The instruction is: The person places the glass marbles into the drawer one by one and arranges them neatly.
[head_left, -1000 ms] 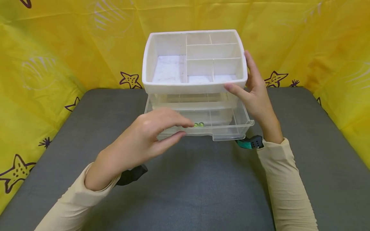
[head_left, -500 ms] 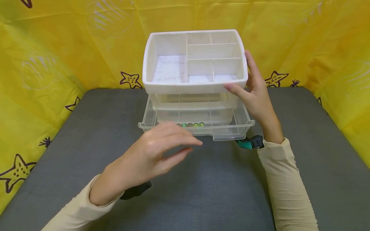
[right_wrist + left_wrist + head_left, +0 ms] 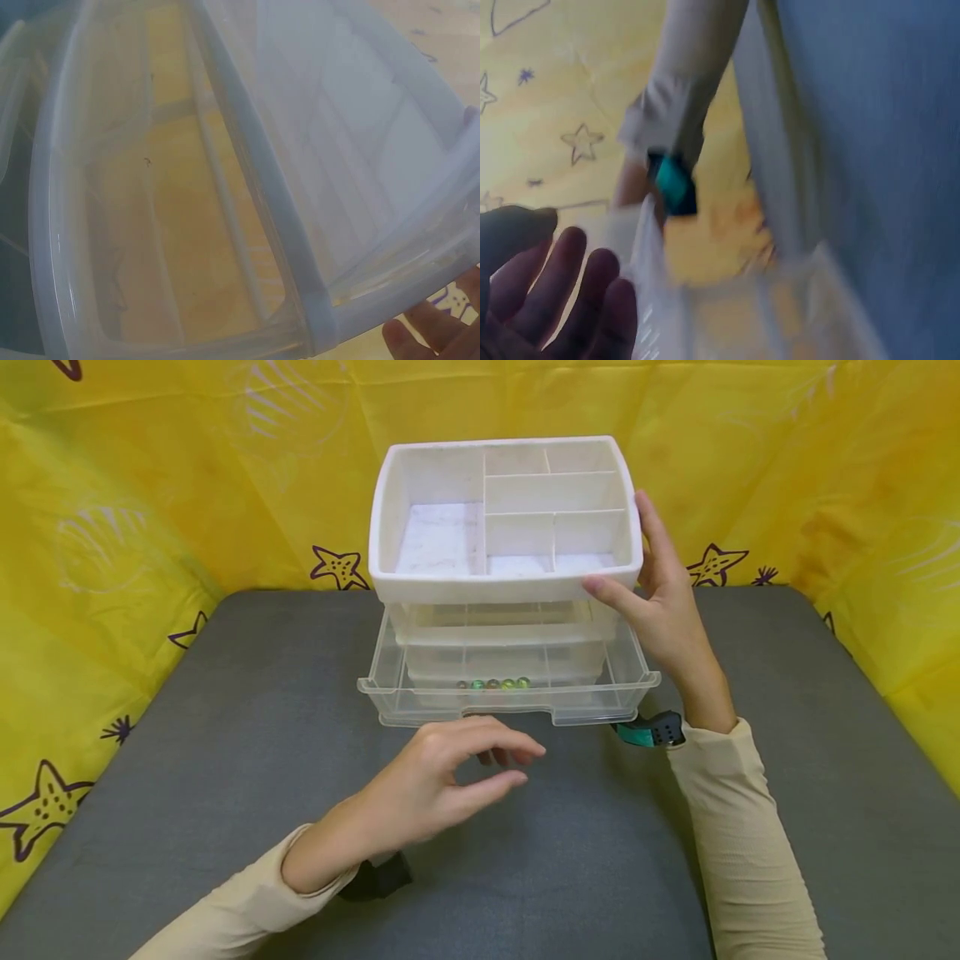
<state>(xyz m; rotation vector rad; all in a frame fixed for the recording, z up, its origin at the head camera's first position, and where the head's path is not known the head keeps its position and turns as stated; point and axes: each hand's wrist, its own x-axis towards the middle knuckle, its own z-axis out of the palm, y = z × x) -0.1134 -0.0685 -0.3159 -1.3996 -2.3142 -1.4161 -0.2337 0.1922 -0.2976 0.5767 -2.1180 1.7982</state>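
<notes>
A white plastic drawer organizer (image 3: pixel 480 589) stands on the grey table, its divided top tray facing up. My right hand (image 3: pixel 663 610) holds its right upper edge, thumb on the front rim and fingers along the side. Low down, a clear drawer (image 3: pixel 592 697) sticks out toward me. Several glass marbles (image 3: pixel 492 684) lie in a row inside it, some greenish. In front of the drawer hovers my left hand (image 3: pixel 442 772), fingers loosely bent and nothing in them. The left wrist view shows those bent fingers (image 3: pixel 585 292) beside the blurred drawer.
Grey cloth covers the table (image 3: pixel 525 877). A yellow sheet (image 3: pixel 225 460) with starfish drawings rises behind it and at both sides. On the right wrist is a black and teal strap (image 3: pixel 648 731).
My left hand has drawn back from over the drawer front, toward me and slightly right, uncovering the row of marbles. The right hand and the organizer have stayed in place.
</notes>
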